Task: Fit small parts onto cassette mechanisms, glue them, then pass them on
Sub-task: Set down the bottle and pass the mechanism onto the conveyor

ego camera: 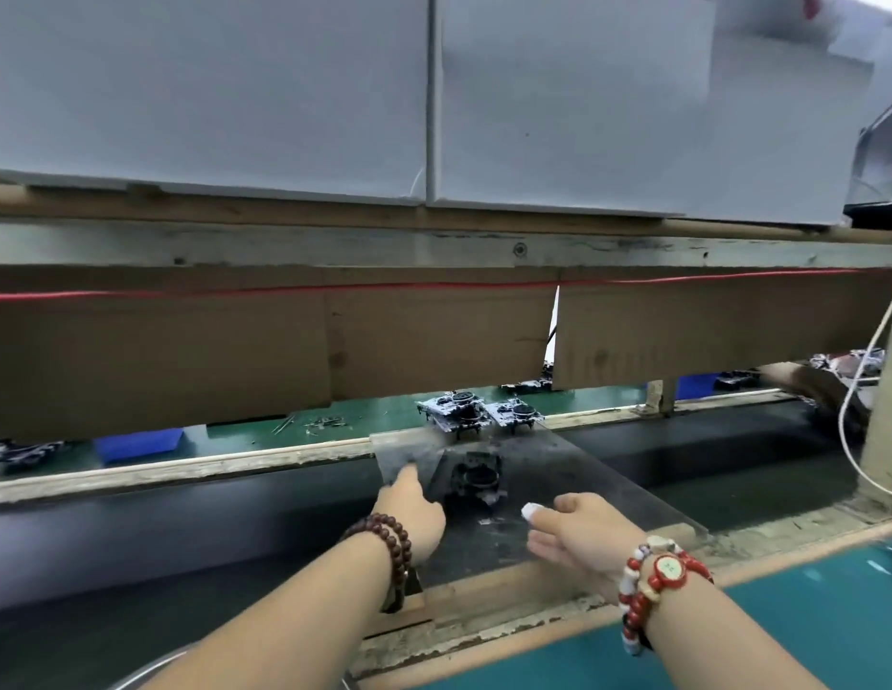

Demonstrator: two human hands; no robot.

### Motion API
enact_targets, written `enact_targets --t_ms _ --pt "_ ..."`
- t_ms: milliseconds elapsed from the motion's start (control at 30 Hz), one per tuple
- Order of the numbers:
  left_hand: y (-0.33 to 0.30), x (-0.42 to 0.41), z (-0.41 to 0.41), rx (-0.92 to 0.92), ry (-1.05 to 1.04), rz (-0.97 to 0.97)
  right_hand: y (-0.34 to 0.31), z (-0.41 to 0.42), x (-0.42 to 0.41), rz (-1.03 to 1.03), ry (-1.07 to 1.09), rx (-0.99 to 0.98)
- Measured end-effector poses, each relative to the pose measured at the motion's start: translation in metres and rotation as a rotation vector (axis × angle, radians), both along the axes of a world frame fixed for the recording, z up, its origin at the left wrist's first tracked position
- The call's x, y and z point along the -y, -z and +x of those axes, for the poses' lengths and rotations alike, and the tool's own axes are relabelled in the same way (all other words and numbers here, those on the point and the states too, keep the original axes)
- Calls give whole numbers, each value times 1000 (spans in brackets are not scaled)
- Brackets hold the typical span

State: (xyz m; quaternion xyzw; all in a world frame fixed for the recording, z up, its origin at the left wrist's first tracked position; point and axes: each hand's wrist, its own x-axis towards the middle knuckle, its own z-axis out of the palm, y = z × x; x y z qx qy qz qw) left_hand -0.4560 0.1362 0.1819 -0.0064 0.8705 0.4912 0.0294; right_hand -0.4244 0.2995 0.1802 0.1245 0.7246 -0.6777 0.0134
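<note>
Head view: both hands [494, 520] empty, fingers loose, flanking cassette mechanism [476, 478] on clear plate [608, 485], cardboard [235, 351] above.

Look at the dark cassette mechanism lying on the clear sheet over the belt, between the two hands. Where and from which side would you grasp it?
Probably by its outer frame edges, left and right, coming from above on the near side. The cassette mechanism lies flat on the clear sheet with its round reel parts facing up, so pinch the sides, not the top. The left hand and right hand already flank it.

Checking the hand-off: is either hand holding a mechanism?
No. Both the left hand and right hand hold nothing; the mechanism lies between them.
</note>
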Motion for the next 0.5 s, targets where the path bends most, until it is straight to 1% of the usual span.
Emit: enact_targets --t_ms 133,167,233,333,433,500 --pt "5 14 36 -38 56 6 -1 27 5 241 -63 -35" --pt "8 19 46 -49 67 -3 -2 36 7 258 -80 -39" --pt "9 29 65 -70 72 -22 -9 56 14 223 -129 -48" --pt "-1 40 98 -85 70 38 -26 92 38 191 -251 -70" --pt "-21 48 141 -102 90 89 -50 135 69 298 -399 -139" --pt "-32 59 171 -129 103 54 -65 164 89 372 -502 -182"
